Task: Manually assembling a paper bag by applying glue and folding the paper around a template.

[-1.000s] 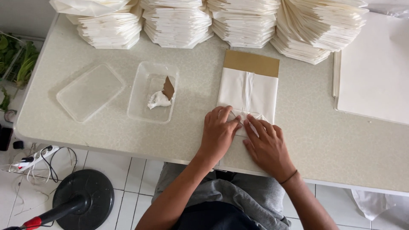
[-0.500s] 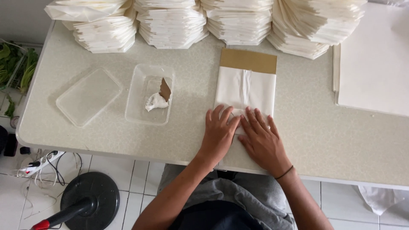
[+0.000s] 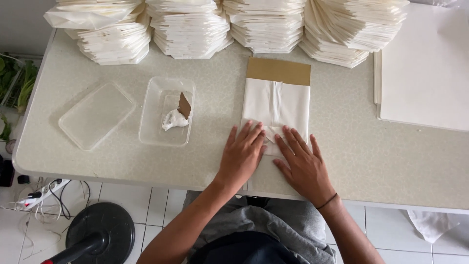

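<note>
A white paper bag (image 3: 277, 102) lies flat on the speckled table (image 3: 371, 156), on a brown card (image 3: 278, 71) that shows at its far end. My left hand (image 3: 243, 154) and my right hand (image 3: 301, 164) lie palm down, fingers spread, on the bag's folded near end, side by side. Neither hand grips anything. To the left stands a clear plastic tub (image 3: 166, 117) with a lump of white paste (image 3: 172, 119) and a small brown card scrap (image 3: 184, 105) in it.
The tub's clear lid (image 3: 95, 114) lies further left. Several tall stacks of white paper bags (image 3: 188, 27) line the table's far edge. A pile of white sheets (image 3: 425, 68) is at the right. A black fan base (image 3: 100, 232) and cables are on the tiled floor.
Both hands have flattened from a pinching hold on the bag's near fold to lying spread and pressing down on it.
</note>
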